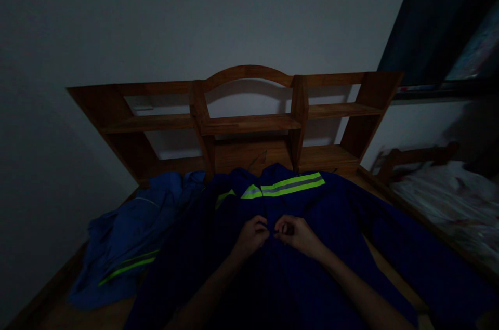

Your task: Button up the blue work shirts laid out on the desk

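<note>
A dark blue work jacket point(312, 267) with yellow-green and grey reflective strips point(294, 184) lies spread out, its collar away from me and its sleeves out to the sides. Over the middle of its front, my left hand point(252, 236) is closed, with fingertips pinched at the front edge. Close by on the right, my right hand point(299, 235) is also closed in a pinch on the other side of the opening. The two hands nearly meet. In this dim light, any button or fastener between the fingertips is too small and dark to see.
A lighter blue garment point(132, 231) with a reflective strip lies crumpled on the left. Behind the jacket a wooden headboard with shelves point(249, 124) stands against the wall. At right are a wooden rail point(424, 155) and a pale, plastic-looking covering point(456, 200).
</note>
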Tool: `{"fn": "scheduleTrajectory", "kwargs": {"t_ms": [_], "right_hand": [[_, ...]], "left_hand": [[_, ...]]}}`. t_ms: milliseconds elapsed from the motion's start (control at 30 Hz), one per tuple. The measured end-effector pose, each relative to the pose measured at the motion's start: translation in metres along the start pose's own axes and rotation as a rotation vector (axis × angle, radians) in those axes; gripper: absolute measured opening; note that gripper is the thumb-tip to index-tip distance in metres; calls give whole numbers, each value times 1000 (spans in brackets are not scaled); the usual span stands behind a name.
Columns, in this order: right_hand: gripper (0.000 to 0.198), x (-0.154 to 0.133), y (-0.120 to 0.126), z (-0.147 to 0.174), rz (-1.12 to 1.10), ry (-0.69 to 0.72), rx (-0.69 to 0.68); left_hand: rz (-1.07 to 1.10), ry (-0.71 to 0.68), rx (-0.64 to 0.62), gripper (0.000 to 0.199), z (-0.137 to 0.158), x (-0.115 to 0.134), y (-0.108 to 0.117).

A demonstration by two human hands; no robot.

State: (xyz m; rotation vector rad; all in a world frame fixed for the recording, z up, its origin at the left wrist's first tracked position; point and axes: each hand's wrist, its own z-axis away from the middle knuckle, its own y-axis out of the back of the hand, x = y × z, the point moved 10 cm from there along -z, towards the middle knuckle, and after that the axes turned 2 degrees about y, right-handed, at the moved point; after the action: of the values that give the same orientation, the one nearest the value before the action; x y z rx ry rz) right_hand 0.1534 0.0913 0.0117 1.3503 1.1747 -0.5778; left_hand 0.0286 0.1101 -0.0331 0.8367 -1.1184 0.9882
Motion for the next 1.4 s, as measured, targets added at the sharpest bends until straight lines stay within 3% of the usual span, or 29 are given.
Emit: {"fn": "scheduleTrajectory", "kwargs": {"t_ms": [167,667,900,1400], "right_hand": [[15,-3,0,1,-8,2,-11],[15,-8,1,2,-19,-12,-16],[19,-8,1,2,-37,-32,-23],[26,0,-1,1,-38,-32,-6]], "left_hand": [[-14,24,46,24,0,0,3],[-38,32,-22,33,1,-1,2],[-83,37,4,36,6,5,2],[-123,-85,-90,36,11,15,-9]]}}
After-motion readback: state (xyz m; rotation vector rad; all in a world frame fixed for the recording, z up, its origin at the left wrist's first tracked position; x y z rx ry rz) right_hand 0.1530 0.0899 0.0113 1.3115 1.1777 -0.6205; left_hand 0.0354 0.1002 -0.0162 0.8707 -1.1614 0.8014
